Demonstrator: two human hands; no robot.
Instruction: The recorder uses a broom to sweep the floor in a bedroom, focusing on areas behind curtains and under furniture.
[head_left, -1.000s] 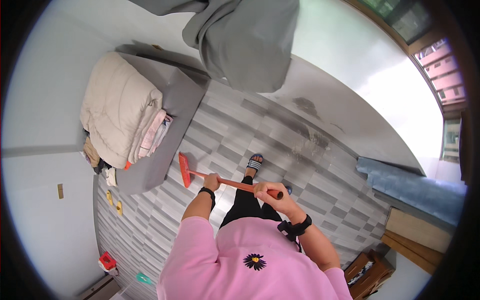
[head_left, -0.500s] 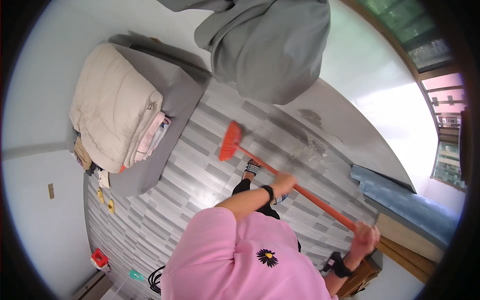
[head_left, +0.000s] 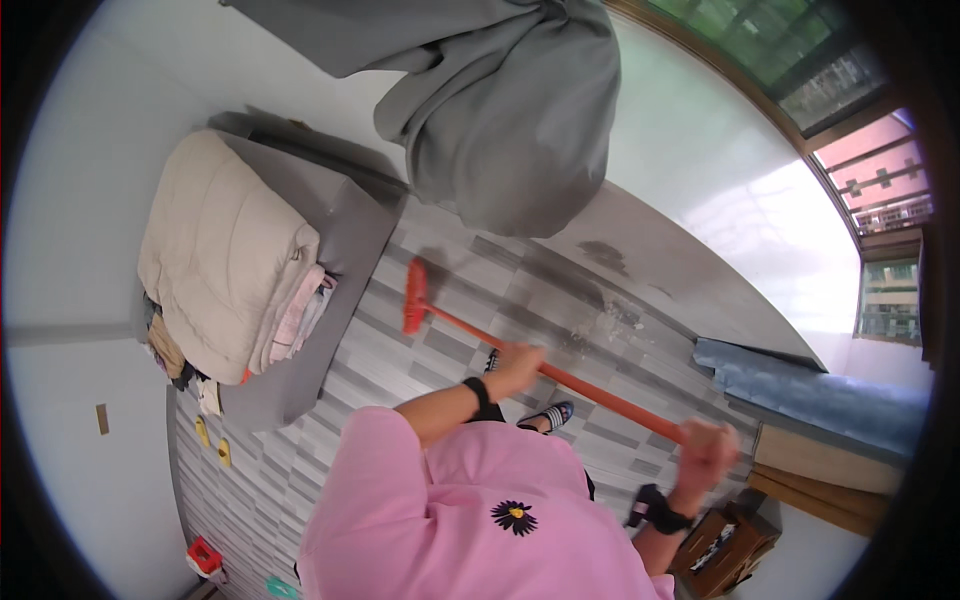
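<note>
Currently L hand (head_left: 515, 368) and R hand (head_left: 707, 447) both clenched on orange broom (head_left: 530, 365) handle, bristle head on tiled floor (head_left: 480, 290) beyond L fingers, nr grey mattress (head_left: 330, 290); risk: wide stroke clips mattress edge.

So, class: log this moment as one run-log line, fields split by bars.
left hand: grips broom handle mid-shaft | right hand: grips handle end | broom: red head on grey tiled floor beside grey mattress
</note>
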